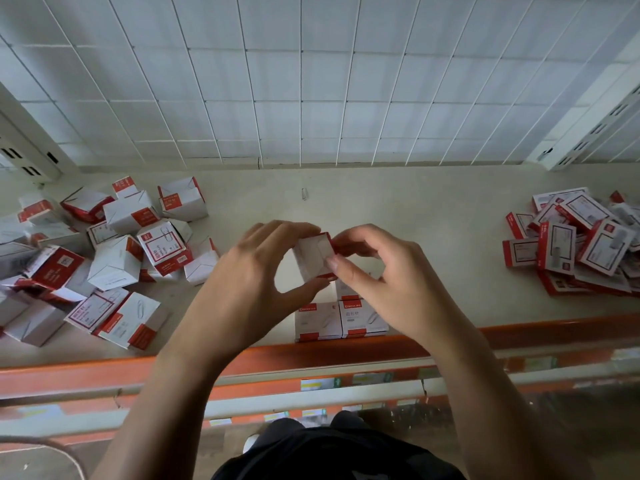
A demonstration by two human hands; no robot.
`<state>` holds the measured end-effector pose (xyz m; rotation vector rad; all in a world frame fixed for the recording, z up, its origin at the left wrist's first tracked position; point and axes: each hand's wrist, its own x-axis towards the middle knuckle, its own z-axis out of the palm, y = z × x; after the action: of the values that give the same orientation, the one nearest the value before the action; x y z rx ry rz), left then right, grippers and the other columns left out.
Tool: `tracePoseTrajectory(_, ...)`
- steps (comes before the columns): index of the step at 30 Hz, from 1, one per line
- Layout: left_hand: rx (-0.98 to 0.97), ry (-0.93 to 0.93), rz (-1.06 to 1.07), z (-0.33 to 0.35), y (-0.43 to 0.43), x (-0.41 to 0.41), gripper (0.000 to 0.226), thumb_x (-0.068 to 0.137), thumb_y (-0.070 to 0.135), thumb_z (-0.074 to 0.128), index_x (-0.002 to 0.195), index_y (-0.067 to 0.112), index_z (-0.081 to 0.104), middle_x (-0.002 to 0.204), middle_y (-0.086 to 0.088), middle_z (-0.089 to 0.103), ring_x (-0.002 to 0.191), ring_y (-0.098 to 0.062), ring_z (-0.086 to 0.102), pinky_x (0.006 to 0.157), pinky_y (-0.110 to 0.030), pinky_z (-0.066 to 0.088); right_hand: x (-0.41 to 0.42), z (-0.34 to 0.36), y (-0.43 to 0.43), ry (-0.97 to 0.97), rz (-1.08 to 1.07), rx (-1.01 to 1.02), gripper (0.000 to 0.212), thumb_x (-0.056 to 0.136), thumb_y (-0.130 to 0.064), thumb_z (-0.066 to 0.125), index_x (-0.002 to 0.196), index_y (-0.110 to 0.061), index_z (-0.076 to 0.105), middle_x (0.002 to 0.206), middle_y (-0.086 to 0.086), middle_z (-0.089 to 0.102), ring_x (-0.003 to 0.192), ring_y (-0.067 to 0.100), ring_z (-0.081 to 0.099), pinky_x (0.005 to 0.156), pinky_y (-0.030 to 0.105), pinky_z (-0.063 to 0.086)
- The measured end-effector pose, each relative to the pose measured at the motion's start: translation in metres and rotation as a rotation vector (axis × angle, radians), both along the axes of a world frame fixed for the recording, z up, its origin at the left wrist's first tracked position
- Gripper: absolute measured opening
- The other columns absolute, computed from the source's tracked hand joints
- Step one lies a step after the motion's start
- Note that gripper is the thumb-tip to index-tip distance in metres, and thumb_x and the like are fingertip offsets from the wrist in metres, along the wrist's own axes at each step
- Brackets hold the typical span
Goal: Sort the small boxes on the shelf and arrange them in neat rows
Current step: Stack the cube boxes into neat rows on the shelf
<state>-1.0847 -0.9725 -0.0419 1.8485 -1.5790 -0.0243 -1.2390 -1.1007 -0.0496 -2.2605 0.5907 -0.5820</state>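
With curled fingers, the left hand [249, 271] and right hand [377, 271] pinch one paper-clip box [313, 258] just above the started row [320, 322] at 6 o'clock on the shelf [415, 220], where an uneven squeeze might pop its end flap and spill clips.

Stationery shop shelf: retail racking stocked with many copies of the same boxed goods.

An orange front rail [346, 351] edges a beige shelf deck [398, 220]. Across the deck from the rail rises a white wire-grid back panel [311, 81], flanked by slotted metal uprights [588, 123]. Below the rail, lower shelf edges carry paper price labels [317, 383]. Behind the rail's left end lies a heap of identical red-and-white paper-clip boxes [114, 244]; behind its right end is a heap of flatter boxes [575, 244] in the same colours. A loose paper clip [304, 194] lies far from the rail, near the back panel.
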Motion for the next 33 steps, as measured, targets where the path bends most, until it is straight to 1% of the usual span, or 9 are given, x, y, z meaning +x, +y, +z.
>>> tracePoseTrajectory(4, -0.016, 0.047, 0.024, 0.0, 0.002, -0.005, 0.052, 0.072, 0.038, 0.079, 0.115, 0.014, 0.061, 0.102, 0.015, 0.054, 0.086, 0.0, 0.048, 0.075, -0.001, 0.038, 0.002, 0.003, 0.002, -0.064, -0.018, 0.204, 0.021, 0.09, -0.019, 0.068, 0.11, -0.016, 0.063, 0.105, -0.014, 0.069, 0.097, 0.001, 0.067, 0.086, 0.015, 0.052)
tracePoseTrajectory(8, -0.007, 0.061, -0.033, -0.001, 0.006, -0.002, 0.051, 0.073, 0.043, 0.075, 0.113, 0.015, 0.061, 0.111, 0.007, 0.062, 0.088, -0.003, 0.054, 0.077, -0.012, 0.047, 0.003, 0.007, 0.003, -0.13, -0.036, 0.346, 0.021, 0.092, -0.009, 0.065, 0.112, -0.016, 0.065, 0.108, -0.01, 0.069, 0.09, 0.009, 0.07, 0.08, 0.023, 0.057)
tracePoseTrajectory(12, 0.023, -0.014, -0.107, -0.004, 0.009, 0.003, 0.043, 0.078, 0.033, 0.074, 0.117, 0.018, 0.062, 0.125, 0.004, 0.055, 0.089, -0.003, 0.054, 0.073, -0.019, 0.049, 0.004, 0.009, -0.003, -0.174, -0.052, 0.413, 0.021, 0.093, -0.007, 0.063, 0.112, -0.013, 0.069, 0.103, -0.006, 0.073, 0.096, 0.008, 0.069, 0.081, 0.022, 0.056)
tracePoseTrajectory(15, -0.019, -0.051, -0.093, -0.004, 0.009, 0.002, 0.03, 0.084, 0.021, 0.071, 0.112, 0.016, 0.063, 0.124, 0.002, 0.055, 0.088, 0.002, 0.048, 0.072, -0.022, 0.049, 0.007, 0.007, -0.002, -0.123, -0.046, 0.38, 0.017, 0.094, -0.011, 0.062, 0.109, -0.012, 0.071, 0.099, -0.005, 0.074, 0.094, 0.01, 0.069, 0.082, 0.029, 0.058)
tracePoseTrajectory(18, -0.047, -0.031, -0.062, -0.004, 0.009, 0.004, 0.026, 0.085, 0.024, 0.07, 0.108, 0.013, 0.065, 0.119, 0.001, 0.058, 0.084, -0.004, 0.055, 0.07, -0.024, 0.051, 0.005, 0.004, 0.0, -0.147, -0.02, 0.398, 0.02, 0.096, -0.021, 0.059, 0.108, -0.009, 0.069, 0.101, -0.001, 0.072, 0.095, 0.015, 0.069, 0.079, 0.039, 0.06)
tracePoseTrajectory(21, -0.073, 0.048, -0.002, -0.004, 0.011, 0.009, 0.033, 0.087, 0.035, 0.068, 0.11, 0.012, 0.065, 0.105, 0.003, 0.066, 0.079, -0.007, 0.061, 0.068, -0.025, 0.053, 0.0, 0.005, 0.001, -0.16, 0.113, 0.445, 0.032, 0.092, -0.029, 0.063, 0.121, -0.014, 0.063, 0.114, -0.003, 0.069, 0.104, 0.018, 0.067, 0.086, 0.035, 0.058)
tracePoseTrajectory(25, -0.08, 0.181, 0.006, -0.002, 0.01, 0.006, 0.038, 0.091, 0.034, 0.066, 0.126, 0.02, 0.06, 0.101, 0.007, 0.069, 0.082, -0.005, 0.067, 0.073, -0.029, 0.057, -0.001, 0.001, 0.001, -0.128, 0.119, 0.37, 0.043, 0.09, -0.013, 0.069, 0.131, -0.021, 0.057, 0.115, -0.006, 0.068, 0.104, 0.018, 0.066, 0.091, 0.033, 0.055)
tracePoseTrajectory(31, 0.017, 0.106, -0.076, -0.007, 0.009, 0.01, 0.062, 0.08, 0.047, 0.072, 0.132, 0.017, 0.056, 0.111, 0.006, 0.061, 0.082, -0.009, 0.061, 0.072, -0.023, 0.053, -0.004, 0.004, 0.003, -0.116, 0.104, 0.435, 0.043, 0.089, -0.023, 0.067, 0.13, -0.018, 0.056, 0.099, 0.001, 0.071, 0.091, 0.012, 0.072, 0.083, 0.026, 0.057)
tracePoseTrajectory(33, 0.019, 0.07, -0.058, -0.009, 0.008, 0.01, 0.06, 0.078, 0.043, 0.072, 0.128, 0.014, 0.058, 0.112, 0.004, 0.06, 0.08, -0.009, 0.059, 0.07, -0.022, 0.052, -0.004, 0.005, 0.004, -0.121, 0.087, 0.439, 0.04, 0.087, -0.025, 0.067, 0.126, -0.018, 0.057, 0.098, 0.001, 0.072, 0.088, 0.013, 0.072, 0.081, 0.027, 0.059)
